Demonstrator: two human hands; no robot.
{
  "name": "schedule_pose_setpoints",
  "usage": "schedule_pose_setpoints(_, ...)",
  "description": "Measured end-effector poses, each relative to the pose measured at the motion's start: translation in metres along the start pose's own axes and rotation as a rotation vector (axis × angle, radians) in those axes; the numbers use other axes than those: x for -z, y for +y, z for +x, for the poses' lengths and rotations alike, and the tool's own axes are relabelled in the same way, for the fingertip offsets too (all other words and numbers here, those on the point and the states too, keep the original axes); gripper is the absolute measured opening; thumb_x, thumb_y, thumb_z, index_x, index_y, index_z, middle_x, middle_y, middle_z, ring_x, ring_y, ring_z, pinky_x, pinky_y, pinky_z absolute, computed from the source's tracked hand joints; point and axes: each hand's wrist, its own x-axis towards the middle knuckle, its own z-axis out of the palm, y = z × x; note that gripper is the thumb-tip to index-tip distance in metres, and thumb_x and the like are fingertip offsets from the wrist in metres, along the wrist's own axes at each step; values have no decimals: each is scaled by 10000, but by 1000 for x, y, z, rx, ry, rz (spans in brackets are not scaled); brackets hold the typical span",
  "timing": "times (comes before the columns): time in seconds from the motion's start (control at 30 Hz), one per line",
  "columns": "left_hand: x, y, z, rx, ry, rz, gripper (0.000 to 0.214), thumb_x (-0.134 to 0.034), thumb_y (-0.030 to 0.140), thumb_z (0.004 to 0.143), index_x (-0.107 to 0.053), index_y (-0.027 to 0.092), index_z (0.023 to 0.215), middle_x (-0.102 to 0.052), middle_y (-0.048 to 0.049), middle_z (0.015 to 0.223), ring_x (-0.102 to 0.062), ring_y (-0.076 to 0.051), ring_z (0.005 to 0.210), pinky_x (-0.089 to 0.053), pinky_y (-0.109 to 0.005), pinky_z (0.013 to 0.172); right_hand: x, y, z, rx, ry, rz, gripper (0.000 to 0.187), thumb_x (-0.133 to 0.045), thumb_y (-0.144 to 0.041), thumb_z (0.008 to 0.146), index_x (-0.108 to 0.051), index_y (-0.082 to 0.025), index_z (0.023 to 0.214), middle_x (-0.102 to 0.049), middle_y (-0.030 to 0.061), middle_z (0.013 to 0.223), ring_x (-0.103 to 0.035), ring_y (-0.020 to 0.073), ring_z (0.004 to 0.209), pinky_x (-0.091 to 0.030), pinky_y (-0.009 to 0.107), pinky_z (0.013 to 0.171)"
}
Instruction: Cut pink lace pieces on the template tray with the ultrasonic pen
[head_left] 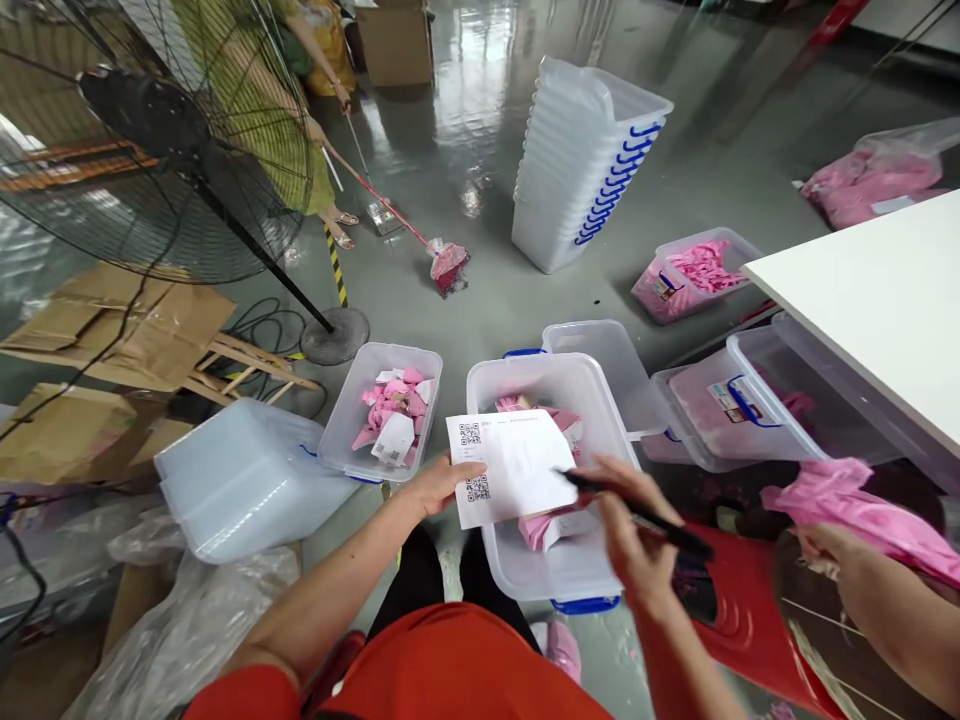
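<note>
The person is wearing a bright orange-red top [450, 665], its plain fabric curving smoothly across the front. The left sleeve [251, 692] is ending near the elbow. The left hand [439, 485] and right hand [637, 525] are showing bare. Black trousers [409, 580] are appearing below.

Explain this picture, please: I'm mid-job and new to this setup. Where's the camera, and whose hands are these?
No machine: this one picture comes from a camera worn on a person's head, looking forward and down at their two bare hands. The left hand holds a printed white sheet; the right hand holds a black pen over it, though I can't tell if the tip touches. Beneath the sheet is a clear tub with pink pieces; left, a second tub on the floor holds more. The hand at far right is another person's.
</note>
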Motion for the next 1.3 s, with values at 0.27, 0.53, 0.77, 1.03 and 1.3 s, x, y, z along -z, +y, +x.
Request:
schedule_pose_setpoints(0.27,-10,21,-16,-27,-14,-85,539,-831,230,552,-674,113,1053,-728,-146,1037,-685,-322,928,-530,-417,797,-52,5,-43,-148,-89,107,144,-622,-331,845,-652,-205,907,-723,73,873,-665,156,644,-550,264,551)
schedule_pose_setpoints(0.53,-5,24,-24,-34,-39,-53,499,-834,235,565,-686,105,1024,-733,-140,1013,-689,-300,890,-525,-389,774,-57,2,-36,-50,-166,-129,130,-617,-332,829,-625,-204,814,-652,10,670,-602,123,536,-505,230,488)
schedule_pose_setpoints(0.77,-3,29,-27,-61,-32,-42,447,-819,234,581,-710,113,997,-739,-126,994,-686,-299,900,-521,-362,762,-64,0,-32,47,-214,-184,86,-605,-291,834,-628,-209,824,-665,7,672,-611,123,523,-503,229,488)
schedule_pose_setpoints(1.03,2,31,-26,-70,-36,-55,436,-818,226,585,-713,105,990,-741,-138,979,-693,-305,874,-530,-378,756,-62,1,-29,-6,-202,-147,144,-585,-311,857,-632,-195,786,-664,15,658,-599,127,525,-488,228,483)
schedule_pose_setpoints(1.3,4,33,-23,-63,7,-35,535,-826,214,588,-675,119,1093,-747,-128,966,-701,-302,863,-548,-379,732,-64,2,-25,12,-245,-173,136,-592,-321,855,-628,-207,792,-649,2,654,-580,119,523,-475,231,491)
